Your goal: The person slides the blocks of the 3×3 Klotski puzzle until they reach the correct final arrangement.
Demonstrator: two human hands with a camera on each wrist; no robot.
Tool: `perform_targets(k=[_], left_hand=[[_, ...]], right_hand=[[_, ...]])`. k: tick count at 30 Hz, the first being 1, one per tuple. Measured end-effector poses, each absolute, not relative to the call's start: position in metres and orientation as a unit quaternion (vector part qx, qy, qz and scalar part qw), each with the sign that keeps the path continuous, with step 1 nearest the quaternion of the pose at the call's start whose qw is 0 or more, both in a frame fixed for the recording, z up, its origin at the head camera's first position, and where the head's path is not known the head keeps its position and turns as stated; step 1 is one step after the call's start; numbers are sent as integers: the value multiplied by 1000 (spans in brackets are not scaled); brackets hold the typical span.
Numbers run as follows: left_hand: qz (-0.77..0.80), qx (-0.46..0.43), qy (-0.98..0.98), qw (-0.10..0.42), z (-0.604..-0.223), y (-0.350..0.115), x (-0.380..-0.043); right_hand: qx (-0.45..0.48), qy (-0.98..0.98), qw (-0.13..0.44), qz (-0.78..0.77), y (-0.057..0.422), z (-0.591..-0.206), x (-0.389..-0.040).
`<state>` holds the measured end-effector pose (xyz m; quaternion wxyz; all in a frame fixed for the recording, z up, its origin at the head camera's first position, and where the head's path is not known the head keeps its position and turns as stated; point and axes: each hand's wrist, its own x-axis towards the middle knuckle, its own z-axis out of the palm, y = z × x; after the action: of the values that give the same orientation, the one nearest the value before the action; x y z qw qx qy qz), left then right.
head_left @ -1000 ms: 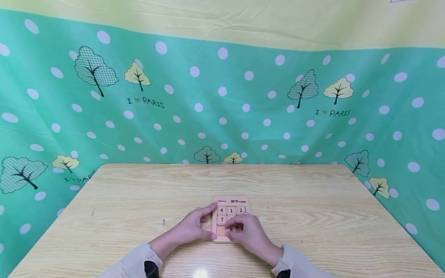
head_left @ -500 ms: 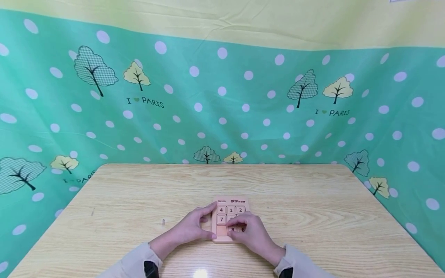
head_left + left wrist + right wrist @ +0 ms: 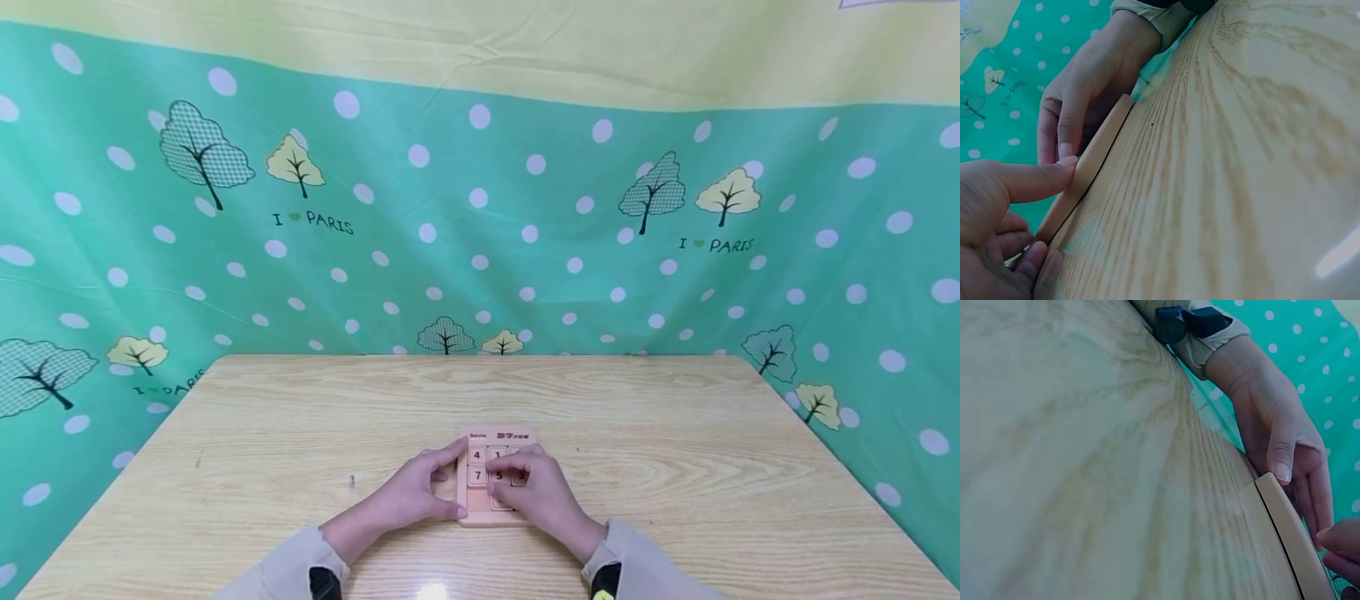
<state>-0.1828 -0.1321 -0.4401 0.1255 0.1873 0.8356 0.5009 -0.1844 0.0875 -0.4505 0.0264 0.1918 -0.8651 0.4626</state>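
Note:
A peach-coloured sliding number puzzle (image 3: 487,520) lies flat on the table. My left hand (image 3: 412,490) grips its left side, thumb at the lower corner and index finger near the upper one. In the left wrist view, that thumb presses the puzzle's edge (image 3: 1094,159). My right hand (image 3: 546,498) reaches over the tiles from the right, index finger and thumb apart, their tips beside the 5 tile (image 3: 499,476). The 4 tile (image 3: 477,456) and 7 tile (image 3: 477,476) show at the left, above a vacant slot (image 3: 477,500). Tiles lower right are mostly covered by the right hand.
The pale wood-grain table (image 3: 645,417) stretches around the puzzle. A tiny object (image 3: 352,481) lies to its left. Behind the table hangs a green dotted curtain (image 3: 480,250) printed with trees.
The 8 tile shifted slightly right between the two earlier frames. My right hand has since moved up the puzzle, showing the 5 and covering the 8. My left hand has stayed put.

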Motion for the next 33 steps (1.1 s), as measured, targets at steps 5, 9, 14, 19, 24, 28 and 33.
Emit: perform_targets(k=[5, 9, 14, 19, 24, 28, 33], left_hand=[[502, 187, 835, 123, -440, -133, -182], [498, 181, 840, 121, -442, -135, -180], [491, 187, 843, 115, -445, -136, -179], [489, 192, 843, 112, -445, -135, -181], [485, 194, 846, 111, -443, -134, -181], [486, 195, 845, 108, -441, -135, -181], [491, 195, 842, 111, -439, -134, -181]], right_hand=[[186, -867, 26, 462, 86, -450, -186], [188, -866, 19, 463, 85, -452, -185], [202, -863, 20, 462, 86, -454, -184], [206, -864, 23, 460, 87, -454, -183], [209, -860, 18, 465, 87, -453, -182], [220, -856, 22, 467, 88, -452, -182], [234, -853, 19, 466, 91, -452, -183]])
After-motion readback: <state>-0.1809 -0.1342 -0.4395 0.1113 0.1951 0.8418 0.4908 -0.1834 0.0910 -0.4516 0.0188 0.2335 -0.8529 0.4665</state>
